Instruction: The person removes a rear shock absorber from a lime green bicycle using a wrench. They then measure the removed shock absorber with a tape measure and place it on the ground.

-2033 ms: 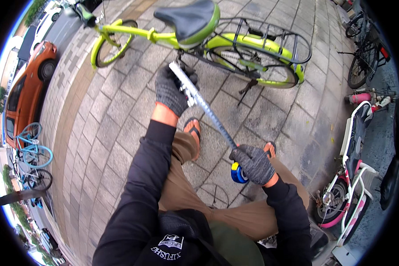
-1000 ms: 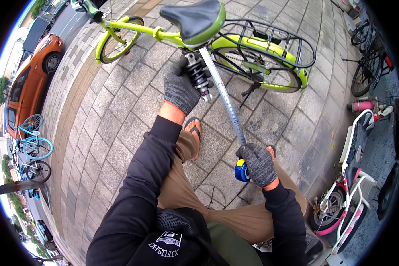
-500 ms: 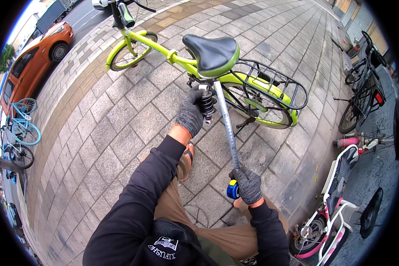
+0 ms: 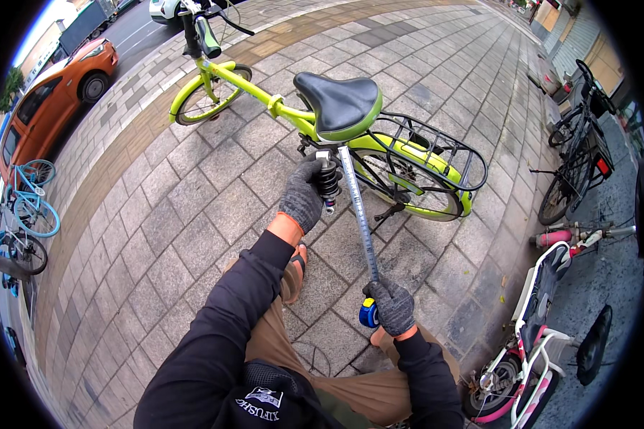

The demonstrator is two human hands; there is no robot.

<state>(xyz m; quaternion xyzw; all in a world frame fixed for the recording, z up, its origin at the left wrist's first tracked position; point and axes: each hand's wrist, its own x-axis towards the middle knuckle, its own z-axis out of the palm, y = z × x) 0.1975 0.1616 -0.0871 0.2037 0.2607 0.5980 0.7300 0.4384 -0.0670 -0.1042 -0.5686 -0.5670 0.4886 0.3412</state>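
Observation:
My left hand [image 4: 300, 196], in a grey knit glove, is closed around a small bicycle shock absorber [image 4: 328, 183] with a black coil spring and a silver top end. Nearer to me, my gloved right hand [image 4: 394, 304] grips a blue and yellow tape measure [image 4: 368, 314]. Its silver blade [image 4: 358, 214] is drawn out and runs away from me, the far end beside the top of the shock. Just beyond stands a lime-green bicycle [image 4: 290, 113] with a black saddle [image 4: 343, 106] and a black rear rack [image 4: 436, 146].
Grey paving slabs [image 4: 172, 207] lie under me. At the right are a pink-and-white two-wheeler [image 4: 544, 314], a loose black saddle [image 4: 594, 343] and a black bicycle [image 4: 579, 157]. An orange car [image 4: 57, 100] and a light-blue bicycle [image 4: 36, 200] stand at the left.
The view has shifted a little, so the green bicycle sits lower in it. Both hands keep their grips, and the tape blade stays drawn out beside the shock.

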